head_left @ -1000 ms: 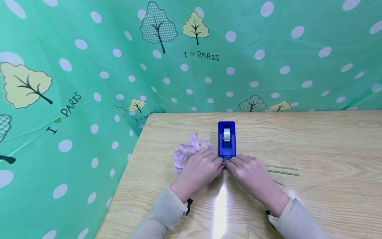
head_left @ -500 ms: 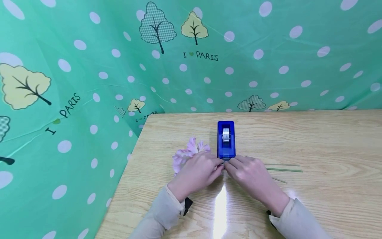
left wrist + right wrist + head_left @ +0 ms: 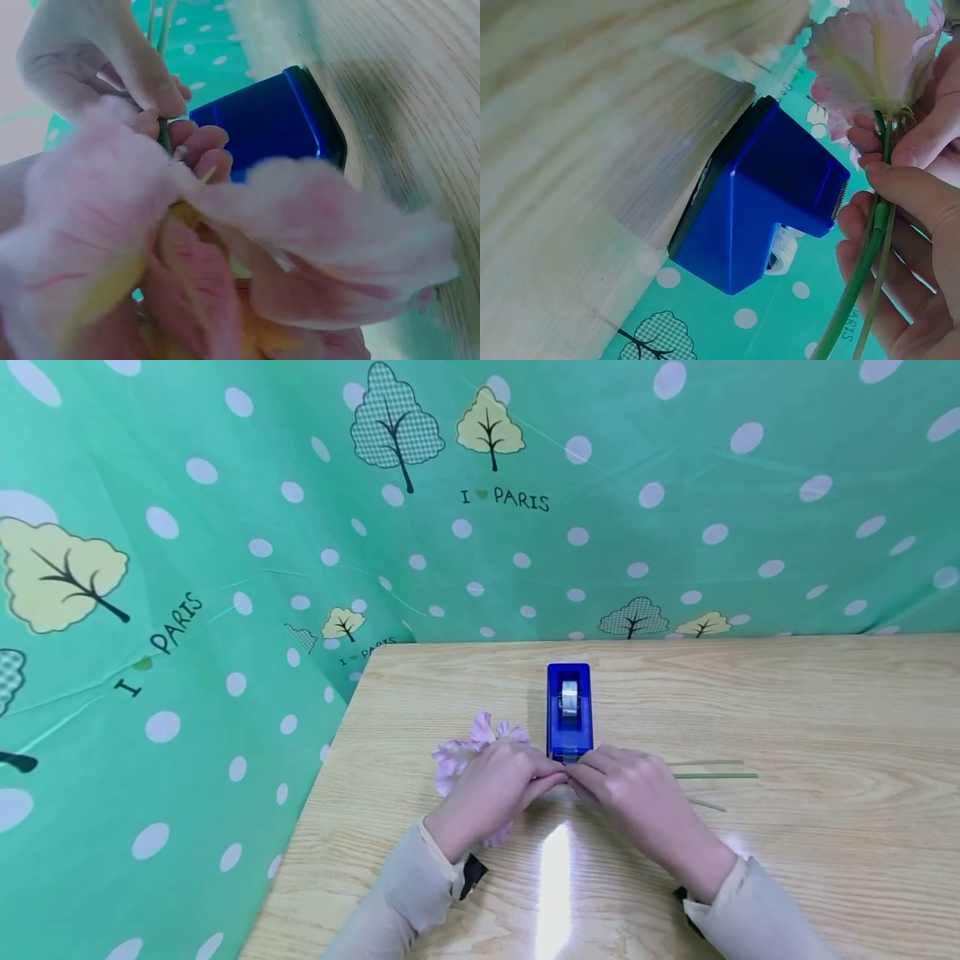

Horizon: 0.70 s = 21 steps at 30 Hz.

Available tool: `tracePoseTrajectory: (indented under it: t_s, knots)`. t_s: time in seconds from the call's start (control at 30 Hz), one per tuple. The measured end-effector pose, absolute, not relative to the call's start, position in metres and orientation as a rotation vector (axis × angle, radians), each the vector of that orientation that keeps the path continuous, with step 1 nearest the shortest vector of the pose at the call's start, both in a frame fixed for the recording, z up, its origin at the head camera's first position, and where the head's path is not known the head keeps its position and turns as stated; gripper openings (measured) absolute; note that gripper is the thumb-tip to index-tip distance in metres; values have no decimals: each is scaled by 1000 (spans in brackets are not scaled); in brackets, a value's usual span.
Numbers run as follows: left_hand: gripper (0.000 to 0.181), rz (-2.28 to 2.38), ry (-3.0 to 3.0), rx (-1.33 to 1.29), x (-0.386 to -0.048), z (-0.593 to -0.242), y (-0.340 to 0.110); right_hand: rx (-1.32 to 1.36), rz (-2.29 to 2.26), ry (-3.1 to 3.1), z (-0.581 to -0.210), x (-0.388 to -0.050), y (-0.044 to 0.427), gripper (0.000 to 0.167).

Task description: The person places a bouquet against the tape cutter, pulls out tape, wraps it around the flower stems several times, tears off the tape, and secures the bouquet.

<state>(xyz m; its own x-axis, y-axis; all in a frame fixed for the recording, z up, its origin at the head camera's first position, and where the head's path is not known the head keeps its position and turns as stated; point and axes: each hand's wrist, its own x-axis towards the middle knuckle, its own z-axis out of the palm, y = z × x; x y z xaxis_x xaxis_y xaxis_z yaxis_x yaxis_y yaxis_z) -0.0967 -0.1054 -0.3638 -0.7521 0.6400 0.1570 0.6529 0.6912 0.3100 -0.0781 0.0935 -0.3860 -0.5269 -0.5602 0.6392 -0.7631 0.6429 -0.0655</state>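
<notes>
My left hand (image 3: 495, 789) pinches the stems just below the pink artificial flowers (image 3: 452, 764), whose petals partly hide behind it. Right beside it, my right hand (image 3: 633, 797) grips the same green stems (image 3: 720, 775), and their ends stick out to the right. In the right wrist view the stems (image 3: 855, 281) run between the right hand's thumb and fingers, one thick and others thin. Large petals (image 3: 322, 232) cover much of the left wrist view. Just beyond the fingertips stands a blue tape dispenser (image 3: 570, 731); whether tape is on the stems I cannot tell.
The wooden table (image 3: 840, 718) extends to the right. Behind and to the left hangs a green dotted cloth (image 3: 675, 552). A clear roll of tape (image 3: 569, 699) sits in the dispenser, whose serrated cutter (image 3: 841, 199) faces the hands.
Both hands keep hold of the stems, and their fingertips have drawn together. The stem ends have swung slightly away from me; the petals sit lower, with some now showing below the left hand.
</notes>
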Motion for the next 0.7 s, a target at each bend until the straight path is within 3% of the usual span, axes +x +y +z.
tracePoseTrajectory:
  t_s: [0.37,0.7]
  knots:
    - [17,-357,-2721,-1163,-94,-364,-105,981,712,-2417,-381,-79,99,16]
    - [13,-306,-2636,-1171,-93,-366,-106,725,1144,-2703,-374,-79,102,13]
